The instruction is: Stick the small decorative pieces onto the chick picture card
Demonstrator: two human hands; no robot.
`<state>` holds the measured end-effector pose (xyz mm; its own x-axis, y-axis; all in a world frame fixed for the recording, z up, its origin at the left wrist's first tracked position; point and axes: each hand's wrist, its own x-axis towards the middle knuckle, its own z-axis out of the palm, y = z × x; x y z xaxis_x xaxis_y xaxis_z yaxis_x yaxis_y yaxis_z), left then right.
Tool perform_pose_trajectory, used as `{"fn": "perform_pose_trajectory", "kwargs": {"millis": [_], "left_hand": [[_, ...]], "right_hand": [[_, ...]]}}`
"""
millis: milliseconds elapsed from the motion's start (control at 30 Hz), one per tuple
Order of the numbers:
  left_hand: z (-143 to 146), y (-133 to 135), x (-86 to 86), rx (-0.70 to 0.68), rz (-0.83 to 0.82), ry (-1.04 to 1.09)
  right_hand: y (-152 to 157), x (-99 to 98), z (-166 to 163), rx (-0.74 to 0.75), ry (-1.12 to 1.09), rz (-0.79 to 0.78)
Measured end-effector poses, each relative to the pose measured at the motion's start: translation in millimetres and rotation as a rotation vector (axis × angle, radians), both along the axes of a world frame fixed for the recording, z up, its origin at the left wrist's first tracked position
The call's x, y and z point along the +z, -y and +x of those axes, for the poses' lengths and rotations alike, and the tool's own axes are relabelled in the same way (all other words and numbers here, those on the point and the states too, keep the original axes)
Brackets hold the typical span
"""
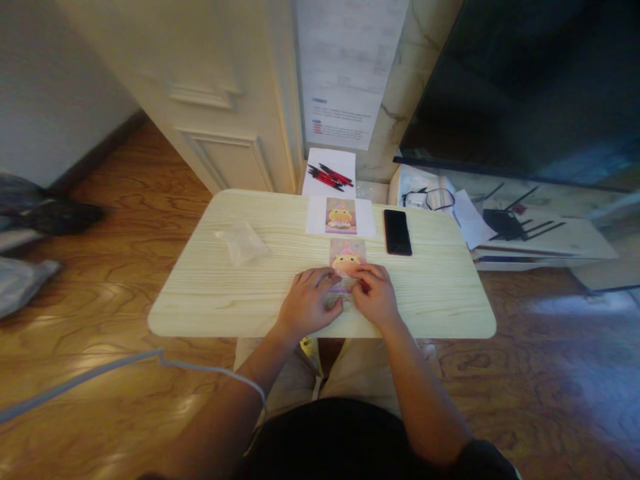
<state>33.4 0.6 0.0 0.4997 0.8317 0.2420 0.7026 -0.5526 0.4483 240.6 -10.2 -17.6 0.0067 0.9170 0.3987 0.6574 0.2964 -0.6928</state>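
A small picture card (347, 257) with a yellow cartoon figure on pink lies near the front of the pale wooden table (210, 293). My left hand (309, 301) and my right hand (376, 294) both rest on its lower half, fingers bent and pressing at its edge. What the fingertips pinch is hidden. A second card (341, 216) with the same figure lies on a white sheet further back.
A black phone (398, 231) lies right of the cards. A clear plastic wrapper (242, 242) sits at the table's left. Red and black pens (330, 177) lie on paper behind the table. A low shelf (545, 240) with cables and papers stands at the right. A cable (100, 373) crosses my left arm.
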Motion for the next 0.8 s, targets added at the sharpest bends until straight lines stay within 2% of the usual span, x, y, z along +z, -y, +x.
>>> {"fn": "perform_pose_trajectory", "kwargs": {"millis": [200,400,800], "left_hand": [[-0.1,-0.8,-1.6,0.071,0.017,0.043],[-0.2,-2.4,-5.1,0.114,0.02,0.047],[0.6,-0.8,-1.3,0.102,0.041,0.023]], "right_hand": [[2.1,4.2,9.6,-0.043,-0.148,-0.013],[11.7,15.1,24.7,-0.015,-0.108,-0.05],[30.3,14.3,59.4,-0.133,-0.018,-0.152]]}}
